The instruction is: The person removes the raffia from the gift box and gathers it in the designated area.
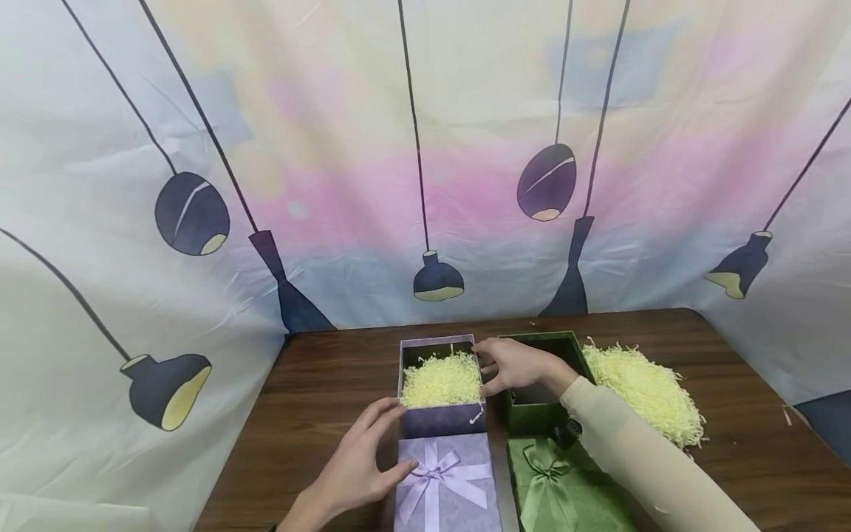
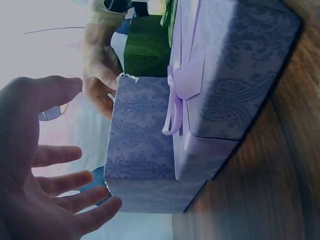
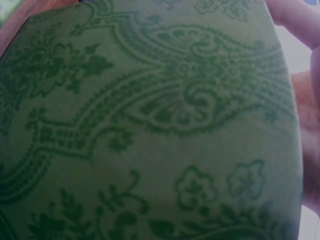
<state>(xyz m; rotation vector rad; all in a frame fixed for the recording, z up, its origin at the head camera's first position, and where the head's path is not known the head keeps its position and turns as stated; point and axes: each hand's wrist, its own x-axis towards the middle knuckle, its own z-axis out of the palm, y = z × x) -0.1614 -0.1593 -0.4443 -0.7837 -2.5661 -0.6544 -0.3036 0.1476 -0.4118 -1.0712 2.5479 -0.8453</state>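
Note:
An uncovered purple box (image 1: pixel 442 421) stands mid-table with pale yellow shredded paper (image 1: pixel 440 380) inside it. My right hand (image 1: pixel 515 363) reaches over the green box (image 1: pixel 530 419) to the purple box's right side. Its fingertips are at the rim and its thumb is lower, near the front corner. Extended and spread, the fingers of my left hand (image 1: pixel 359 462) are by the box's front left corner; the left wrist view shows nothing in that palm. Below this hand's thumb lies the purple lid (image 1: pixel 459 510) with a ribbon bow. Green patterned cardboard (image 3: pixel 150 125) fills most of the right wrist view.
A heap of yellow shredded paper (image 1: pixel 648 395) lies on the brown table (image 1: pixel 319 384), right of the green box. The green lid (image 1: pixel 601 491) with its bow is in front of that box, under the right forearm. A printed curtain (image 1: pixel 346 185) hangs behind.

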